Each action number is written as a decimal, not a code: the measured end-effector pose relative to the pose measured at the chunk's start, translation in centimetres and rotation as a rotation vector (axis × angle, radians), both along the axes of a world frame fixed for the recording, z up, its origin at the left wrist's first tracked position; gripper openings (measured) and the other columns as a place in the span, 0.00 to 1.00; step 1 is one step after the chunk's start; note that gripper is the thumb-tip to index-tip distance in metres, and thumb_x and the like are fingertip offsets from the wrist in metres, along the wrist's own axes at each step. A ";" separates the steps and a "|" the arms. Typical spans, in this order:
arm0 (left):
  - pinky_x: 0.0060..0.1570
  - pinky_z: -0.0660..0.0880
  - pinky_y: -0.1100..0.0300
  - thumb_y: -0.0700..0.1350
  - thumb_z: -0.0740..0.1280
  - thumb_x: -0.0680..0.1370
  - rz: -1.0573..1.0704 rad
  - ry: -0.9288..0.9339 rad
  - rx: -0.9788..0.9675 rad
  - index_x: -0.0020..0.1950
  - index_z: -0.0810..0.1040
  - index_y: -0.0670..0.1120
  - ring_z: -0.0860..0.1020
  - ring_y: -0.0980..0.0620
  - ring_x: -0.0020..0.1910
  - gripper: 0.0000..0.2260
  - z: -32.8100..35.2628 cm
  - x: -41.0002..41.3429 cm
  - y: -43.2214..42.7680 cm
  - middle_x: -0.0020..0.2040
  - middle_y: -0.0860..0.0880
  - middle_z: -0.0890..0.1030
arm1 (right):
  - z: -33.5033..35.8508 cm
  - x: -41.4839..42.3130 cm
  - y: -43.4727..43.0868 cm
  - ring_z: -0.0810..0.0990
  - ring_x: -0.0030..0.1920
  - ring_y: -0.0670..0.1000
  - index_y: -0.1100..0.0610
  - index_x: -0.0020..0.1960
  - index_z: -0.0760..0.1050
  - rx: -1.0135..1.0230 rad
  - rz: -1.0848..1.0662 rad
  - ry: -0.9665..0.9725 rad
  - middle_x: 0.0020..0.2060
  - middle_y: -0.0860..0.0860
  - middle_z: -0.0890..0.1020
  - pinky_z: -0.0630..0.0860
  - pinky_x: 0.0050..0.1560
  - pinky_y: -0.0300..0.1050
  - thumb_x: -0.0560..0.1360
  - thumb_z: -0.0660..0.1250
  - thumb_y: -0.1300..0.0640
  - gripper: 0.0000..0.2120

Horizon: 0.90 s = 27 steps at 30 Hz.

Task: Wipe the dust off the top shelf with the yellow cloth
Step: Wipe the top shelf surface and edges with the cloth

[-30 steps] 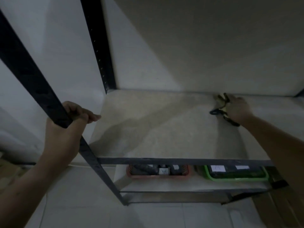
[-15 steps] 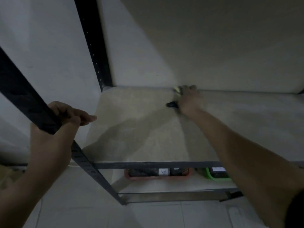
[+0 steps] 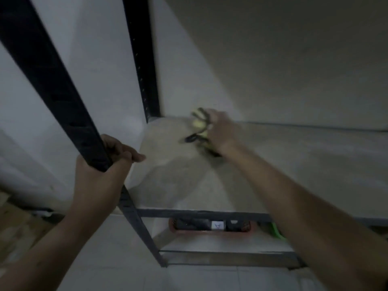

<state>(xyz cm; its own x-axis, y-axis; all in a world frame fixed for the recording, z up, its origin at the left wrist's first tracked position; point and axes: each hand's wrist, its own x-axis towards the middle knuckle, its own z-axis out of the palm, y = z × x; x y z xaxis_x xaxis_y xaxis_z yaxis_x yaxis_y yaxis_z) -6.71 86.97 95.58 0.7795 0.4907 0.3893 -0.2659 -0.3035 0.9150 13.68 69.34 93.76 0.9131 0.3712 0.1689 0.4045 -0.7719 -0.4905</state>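
The top shelf (image 3: 294,164) is a pale dusty board in a black metal rack. My right hand (image 3: 222,131) holds the yellow cloth (image 3: 199,127), which has dark stripes, bunched against the shelf near its back left corner. The cloth and hand are blurred by motion. My left hand (image 3: 100,175) grips the rack's front left post (image 3: 56,95) just above the shelf's front edge.
The rack's back left post (image 3: 144,70) stands against the white wall. On the lower shelf sit a red basket (image 3: 212,226) and a green basket (image 3: 277,232), both partly hidden by the shelf's front rail (image 3: 199,213). Pale floor tiles lie below.
My right hand has swept the cloth from the middle right of the shelf's back edge leftward to the back left corner. My left hand keeps its grip on the post.
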 end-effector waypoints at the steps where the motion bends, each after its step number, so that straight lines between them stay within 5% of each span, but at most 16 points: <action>1: 0.49 0.82 0.60 0.37 0.63 0.72 -0.007 -0.006 -0.019 0.44 0.72 0.34 0.86 0.49 0.43 0.06 0.2 0.0 -0.2 0.38 0.39 0.81 | 0.1 2.5 -3.4 0.74 0.63 0.59 0.55 0.71 0.68 -0.072 -0.082 -0.092 0.65 0.56 0.75 0.67 0.60 0.42 0.72 0.60 0.40 0.31; 3: 0.48 0.81 0.62 0.38 0.64 0.72 0.001 -0.003 -0.034 0.45 0.72 0.33 0.85 0.50 0.43 0.08 0.3 -0.1 -0.4 0.39 0.36 0.80 | 0.0 5.6 -9.5 0.74 0.60 0.62 0.57 0.70 0.67 -0.232 -0.291 -0.123 0.63 0.61 0.74 0.70 0.59 0.48 0.63 0.57 0.33 0.42; 6: 0.48 0.80 0.64 0.46 0.64 0.70 -0.005 -0.023 -0.034 0.44 0.72 0.34 0.85 0.50 0.43 0.14 0.3 -0.1 -0.4 0.40 0.36 0.81 | -1.8 5.6 -11.4 0.71 0.58 0.66 0.65 0.64 0.70 -0.388 -0.352 -0.014 0.60 0.66 0.73 0.71 0.59 0.54 0.74 0.54 0.46 0.27; 9: 0.49 0.81 0.62 0.47 0.63 0.70 0.023 -0.037 -0.043 0.45 0.72 0.34 0.85 0.51 0.42 0.16 0.3 0.1 -0.5 0.40 0.36 0.81 | -3.5 5.5 -7.2 0.74 0.54 0.64 0.59 0.61 0.70 -0.322 -0.357 -0.068 0.55 0.63 0.74 0.73 0.58 0.55 0.71 0.53 0.41 0.27; 14: 0.46 0.81 0.58 0.47 0.64 0.69 0.010 -0.031 -0.062 0.41 0.71 0.35 0.84 0.47 0.40 0.14 0.3 0.0 -0.1 0.37 0.36 0.79 | -3.3 -2.2 5.8 0.77 0.53 0.62 0.51 0.61 0.71 -0.265 -0.049 -0.153 0.54 0.58 0.75 0.72 0.55 0.54 0.72 0.57 0.52 0.18; 17: 0.43 0.80 0.47 0.47 0.64 0.70 0.056 0.000 -0.036 0.37 0.75 0.46 0.81 0.40 0.38 0.06 0.6 -0.2 -0.2 0.36 0.36 0.79 | -3.7 -8.9 10.5 0.75 0.51 0.60 0.51 0.59 0.73 -0.135 0.204 -0.116 0.54 0.56 0.75 0.72 0.53 0.53 0.73 0.61 0.54 0.15; 20: 0.44 0.81 0.46 0.47 0.65 0.70 0.013 0.003 -0.051 0.34 0.77 0.56 0.82 0.41 0.39 0.06 0.7 -0.4 -0.3 0.34 0.43 0.80 | -1.6 -12.3 10.5 0.75 0.54 0.55 0.60 0.62 0.73 0.046 0.448 0.238 0.56 0.58 0.77 0.71 0.53 0.42 0.76 0.63 0.63 0.14; 23: 0.46 0.81 0.50 0.49 0.65 0.69 0.014 0.029 -0.066 0.34 0.74 0.49 0.83 0.41 0.41 0.06 0.8 -0.5 -0.3 0.36 0.34 0.78 | 0.4 -10.4 5.9 0.75 0.57 0.53 0.58 0.67 0.71 0.135 0.235 0.186 0.60 0.56 0.77 0.66 0.53 0.41 0.80 0.58 0.60 0.16; 27: 0.48 0.79 0.59 0.52 0.66 0.66 -0.001 0.021 -0.076 0.32 0.77 0.60 0.84 0.42 0.44 0.04 1.1 -0.5 -0.4 0.33 0.49 0.80 | -0.3 -5.6 -4.4 0.76 0.54 0.62 0.49 0.69 0.67 -0.136 -0.110 -0.028 0.61 0.59 0.72 0.74 0.56 0.51 0.76 0.58 0.54 0.22</action>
<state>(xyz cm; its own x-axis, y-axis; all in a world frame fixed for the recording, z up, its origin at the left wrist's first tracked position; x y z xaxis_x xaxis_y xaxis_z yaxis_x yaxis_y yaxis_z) -7.23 86.56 96.72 0.7878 0.5175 0.3342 -0.2465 -0.2323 0.9409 8.11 64.98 93.50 0.9450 0.2904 0.1503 0.3261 -0.8706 -0.3683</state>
